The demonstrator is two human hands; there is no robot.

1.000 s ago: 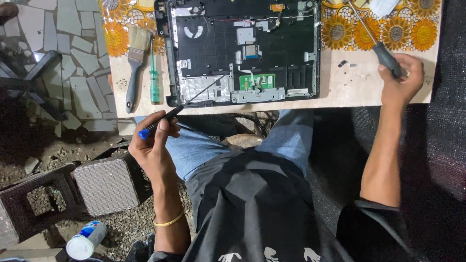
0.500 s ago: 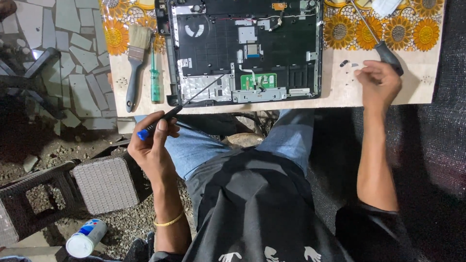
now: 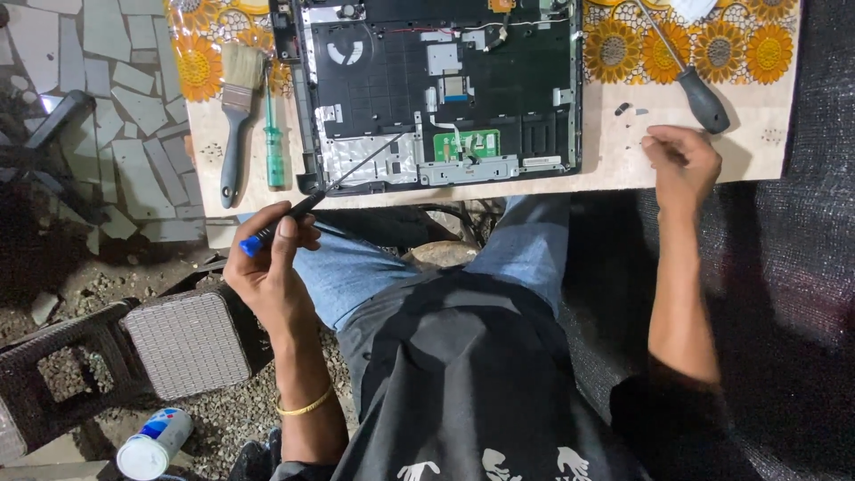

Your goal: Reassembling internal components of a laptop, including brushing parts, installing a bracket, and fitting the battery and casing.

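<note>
1. Where the person's lap fills the lower middle of the view, a dark apron hangs over blue jeans, and a gold bangle (image 3: 305,407) circles the left wrist.
2. Just above it, the left hand (image 3: 267,267) is clenched around a blue-handled screwdriver (image 3: 307,203), held off the tabletop's near edge; its thin shaft slants up onto the opened laptop (image 3: 441,89), its tip over the silver plate at the near left.
3. Over to the right, the right hand (image 3: 684,160) rests on the bare tabletop (image 3: 606,169), fingers curled and pinched together; I cannot tell whether anything is between them. Small dark screws (image 3: 628,110) lie just beyond its fingertips.
4. Beyond that hand, a black-handled screwdriver (image 3: 695,89) lies slanted across the sunflower-patterned cloth.
5. Left of the laptop, a green screwdriver (image 3: 273,142) and a paintbrush (image 3: 236,107) lie side by side.
6. Down on the gravel floor at lower left stand a woven stool (image 3: 187,343) and a can (image 3: 153,444).
</note>
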